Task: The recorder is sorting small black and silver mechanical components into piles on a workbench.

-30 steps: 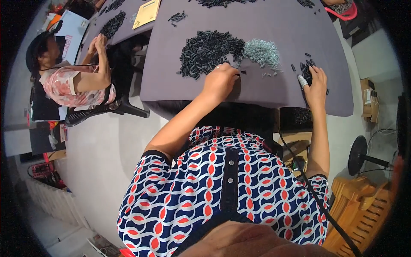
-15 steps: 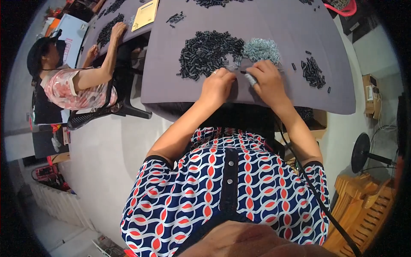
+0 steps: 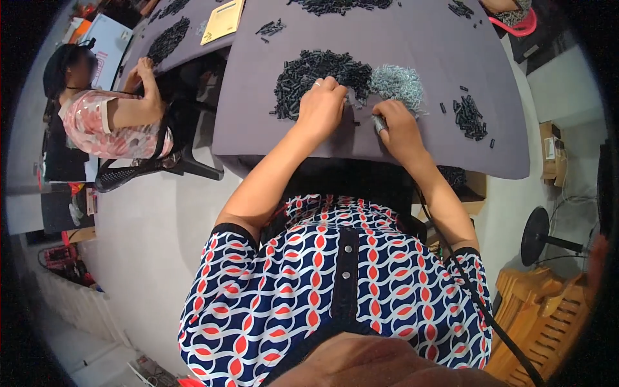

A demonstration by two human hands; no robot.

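Note:
A wide heap of small black tube-like pieces (image 3: 293, 87) lies on the grey cloth-covered table. Touching its right side is a smaller heap of shiny silvery pieces (image 3: 401, 82), too fine to name. My left hand (image 3: 322, 106) rests at the near edge of the black heap, fingers bent down together, their tips hidden. Just below the silvery heap, my right hand (image 3: 400, 126) is closed in a pinch, with a grey wrap (image 3: 381, 124) around its thumb. What either hand holds cannot be made out. A single black piece (image 3: 356, 123) lies between the hands.
A loose group of black pieces (image 3: 470, 117) lies to the right. Farther back are another dark heap (image 3: 335, 6) and a yellow booklet (image 3: 223, 22). At the left, a co-worker (image 3: 116, 119) sits at another table. A black cable (image 3: 461, 267) hangs by my right arm.
My left hand has moved forward and left onto the black heap, away from my right hand. The right hand has shifted slightly nearer me. The co-worker's hands have come together.

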